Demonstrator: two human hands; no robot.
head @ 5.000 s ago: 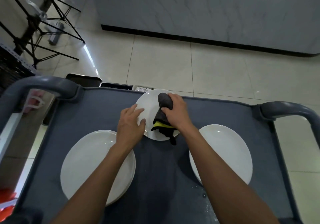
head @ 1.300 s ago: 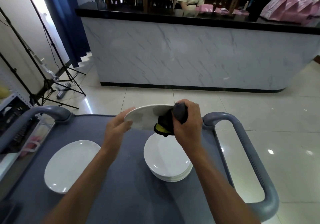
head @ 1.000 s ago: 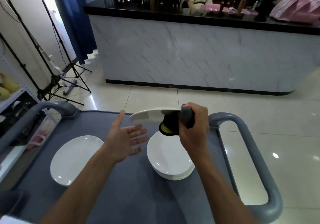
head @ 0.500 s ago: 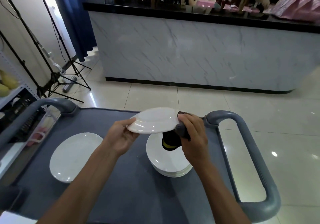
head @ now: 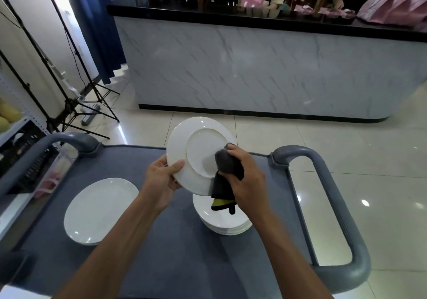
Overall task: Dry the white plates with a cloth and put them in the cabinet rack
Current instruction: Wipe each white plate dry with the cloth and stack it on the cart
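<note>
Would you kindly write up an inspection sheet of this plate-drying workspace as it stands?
Surface: grey cart top, handle rails at both sides.
Job's things: held plate tilted, underside toward the camera; dark cloth against it; plate stack beneath; single plate at left.
Clutter: nothing seen on the cart.
Grippers: left hand grips the plate's rim; right hand holds the cloth.
Cables: thin cords along the tripod stands.
Surroundings: marble-fronted counter, tiled floor; the cabinet rack is not in view.

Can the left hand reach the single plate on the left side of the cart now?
Probably not yet: the left hand grips the held plate that the right hand wipes with the cloth. The way to the single plate looks free otherwise.
</note>
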